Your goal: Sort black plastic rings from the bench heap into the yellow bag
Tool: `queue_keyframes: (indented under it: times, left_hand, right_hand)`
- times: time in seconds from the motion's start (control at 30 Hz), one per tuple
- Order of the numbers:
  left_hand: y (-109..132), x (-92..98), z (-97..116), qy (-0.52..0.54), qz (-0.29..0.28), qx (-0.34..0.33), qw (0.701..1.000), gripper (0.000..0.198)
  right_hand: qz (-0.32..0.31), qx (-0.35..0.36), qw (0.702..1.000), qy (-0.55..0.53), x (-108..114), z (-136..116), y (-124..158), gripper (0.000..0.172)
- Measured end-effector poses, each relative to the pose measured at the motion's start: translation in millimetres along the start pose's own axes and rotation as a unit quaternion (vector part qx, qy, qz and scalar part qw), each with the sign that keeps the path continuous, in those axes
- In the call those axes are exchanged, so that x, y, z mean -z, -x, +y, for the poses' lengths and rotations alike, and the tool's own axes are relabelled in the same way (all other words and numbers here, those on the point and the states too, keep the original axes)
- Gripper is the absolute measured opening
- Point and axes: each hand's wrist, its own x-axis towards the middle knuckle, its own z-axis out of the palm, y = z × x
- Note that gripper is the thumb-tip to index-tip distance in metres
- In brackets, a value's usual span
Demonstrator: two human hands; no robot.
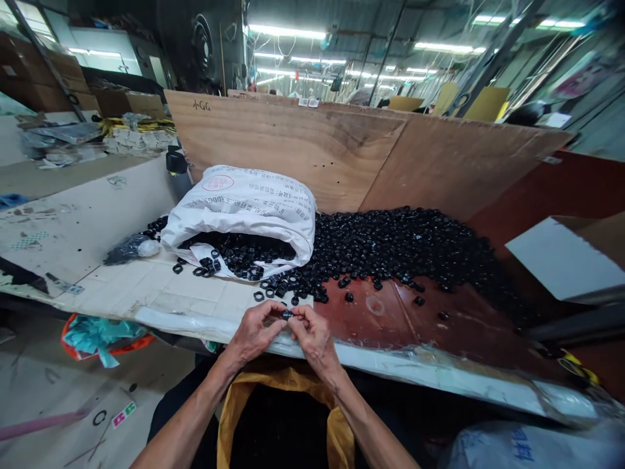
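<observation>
Near the table's front edge, my left hand and my right hand meet fingertip to fingertip around a small black part. Both hands pinch it between thumb and fingers. Just beyond them, loose black rings lie on the pale board. A white printed sack rests on its side behind, its mouth facing me and black parts spilling out. To its right spreads a large pile of small black parts. Below my hands hangs an open yellow-rimmed bag with a dark inside.
A wooden panel stands along the table's back. At the right are a white board and a pale bag low down. A dark bottle stands behind the sack. An orange-rimmed container with teal plastic sits below left.
</observation>
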Motion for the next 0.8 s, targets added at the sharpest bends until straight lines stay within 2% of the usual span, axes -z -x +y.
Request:
queue_keyframes:
  times: [0.1, 0.2, 0.27, 0.3, 0.37, 0.4, 0.43, 0.47, 0.53, 0.6, 0.8]
  left_hand:
    - [29, -4.6, 6, -0.07, 0.01, -0.054, 0.996, 0.022]
    - [51, 2.4, 10, -0.107, -0.042, -0.092, 0.989, 0.024]
    - [50, 14.3, 9, -0.118, -0.058, -0.066, 0.989, 0.02]
    - [45, 20.9, 6, -0.131, -0.036, -0.042, 0.99, 0.017]
    - [27, 32.3, -5, -0.183, 0.079, 0.008, 0.98, 0.017]
    - [16, 35.9, -11, -0.221, 0.139, 0.029, 0.965, 0.02]
    - [6, 37.8, -17, -0.257, 0.175, 0.046, 0.95, 0.023]
    - [-4, 38.0, -23, -0.285, 0.182, 0.056, 0.939, 0.026]
    - [-18, 34.0, -33, -0.321, 0.157, 0.055, 0.932, 0.027]
    - [-24, 27.2, -37, -0.336, 0.126, 0.043, 0.933, 0.026]
    - [-26, 19.0, -33, -0.347, 0.083, 0.018, 0.934, 0.027]
  right_hand:
    - [-0.01, -0.105, 0.994, -0.037, -6, -4, 22, 0.015]
    - [-0.07, -0.157, 0.985, -0.01, -2, -4, 34, 0.016]
    - [-0.078, -0.107, 0.989, 0.072, 8, -2, 28, 0.016]
    - [-0.055, -0.062, 0.989, 0.126, 14, -1, 20, 0.014]
    - [0.009, 0.026, 0.973, 0.228, 24, 4, 1, 0.013]
    - [0.02, 0.052, 0.962, 0.267, 27, 7, -9, 0.017]
    - [0.017, 0.067, 0.952, 0.299, 29, 10, -18, 0.022]
    - [0.009, 0.075, 0.943, 0.326, 28, 13, -25, 0.026]
    - [-0.005, 0.078, 0.928, 0.364, 24, 19, -34, 0.029]
    - [0.0, 0.078, 0.92, 0.383, 18, 23, -36, 0.024]
    - [-0.002, 0.082, 0.926, 0.369, 14, 25, -36, 0.013]
